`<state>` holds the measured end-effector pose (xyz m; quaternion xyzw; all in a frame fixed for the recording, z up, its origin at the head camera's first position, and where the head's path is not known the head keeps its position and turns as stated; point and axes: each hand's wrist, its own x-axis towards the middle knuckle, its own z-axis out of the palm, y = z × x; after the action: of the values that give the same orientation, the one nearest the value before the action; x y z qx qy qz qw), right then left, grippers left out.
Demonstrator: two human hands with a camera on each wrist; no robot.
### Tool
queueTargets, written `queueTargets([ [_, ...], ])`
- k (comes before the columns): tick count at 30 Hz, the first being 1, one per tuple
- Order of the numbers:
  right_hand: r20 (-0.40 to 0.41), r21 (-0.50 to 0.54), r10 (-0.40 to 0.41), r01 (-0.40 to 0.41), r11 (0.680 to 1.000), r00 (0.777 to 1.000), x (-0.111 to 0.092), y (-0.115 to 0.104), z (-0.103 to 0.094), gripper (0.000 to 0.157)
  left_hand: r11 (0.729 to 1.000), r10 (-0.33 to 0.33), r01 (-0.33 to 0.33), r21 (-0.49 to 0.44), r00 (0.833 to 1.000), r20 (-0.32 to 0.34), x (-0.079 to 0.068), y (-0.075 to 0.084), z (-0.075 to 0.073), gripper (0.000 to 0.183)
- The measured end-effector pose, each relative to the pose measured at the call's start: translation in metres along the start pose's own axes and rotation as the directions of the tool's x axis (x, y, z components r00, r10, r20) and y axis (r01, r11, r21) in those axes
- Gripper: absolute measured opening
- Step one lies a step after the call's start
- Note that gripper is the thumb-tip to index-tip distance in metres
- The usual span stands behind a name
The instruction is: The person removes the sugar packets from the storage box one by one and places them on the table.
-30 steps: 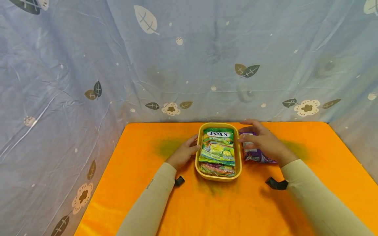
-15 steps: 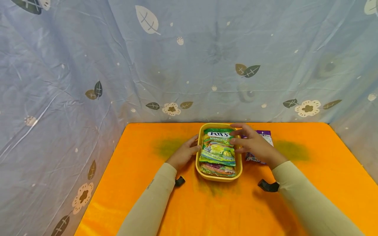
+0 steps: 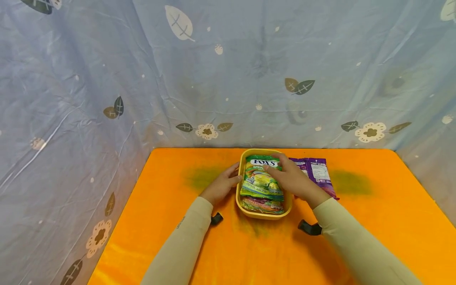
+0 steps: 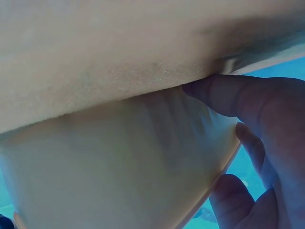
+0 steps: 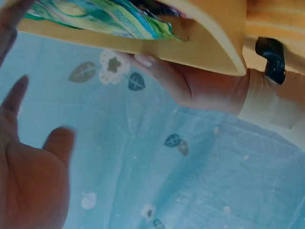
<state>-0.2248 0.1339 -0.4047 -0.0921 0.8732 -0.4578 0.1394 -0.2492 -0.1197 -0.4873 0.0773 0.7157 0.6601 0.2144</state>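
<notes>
Right hand point(image 3: 293, 178) over green packet point(image 3: 259, 185)

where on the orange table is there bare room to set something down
Bare patches of the orange table: between the sleeves, nearer than the yellow tray; between the left sleeve and the curtain; right of the purple packaging. Crowded: the middle, with the left hand against the tray and the right hand over its packets.
</notes>
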Motion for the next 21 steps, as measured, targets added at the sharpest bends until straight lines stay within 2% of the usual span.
queueTargets([
  [5, 0.038, 0.132, 0.088, -0.092, 0.987, 0.995, 0.003, -0.010, 0.002, 0.090, 1.000, -0.001, 0.001, 0.003, 1.000, 0.000, 0.001, 0.000, 0.000, 0.058],
  [10, 0.061, 0.205, 0.107, -0.118, 0.972, 0.992, 0.006, -0.009, 0.006, 0.092, 1.000, -0.010, 0.010, 0.028, 1.000, -0.007, 0.000, 0.000, 0.000, 0.058],
  [13, 0.048, 0.270, 0.115, -0.123, 0.955, 0.992, 0.009, -0.006, 0.009, 0.093, 1.000, 0.004, -0.004, -0.004, 1.000, 0.011, 0.001, 0.000, 0.000, 0.058],
  [17, 0.011, 0.351, 0.165, -0.158, 0.923, 0.986, 0.010, -0.004, 0.013, 0.097, 0.999, 0.013, -0.012, -0.040, 1.000, 0.025, 0.002, 0.000, 0.000, 0.058],
  [21, -0.033, 0.400, 0.208, -0.178, 0.899, 0.978, 0.010, -0.005, 0.014, 0.096, 1.000, 0.006, -0.005, -0.021, 1.000, 0.008, 0.003, -0.001, -0.001, 0.058],
])
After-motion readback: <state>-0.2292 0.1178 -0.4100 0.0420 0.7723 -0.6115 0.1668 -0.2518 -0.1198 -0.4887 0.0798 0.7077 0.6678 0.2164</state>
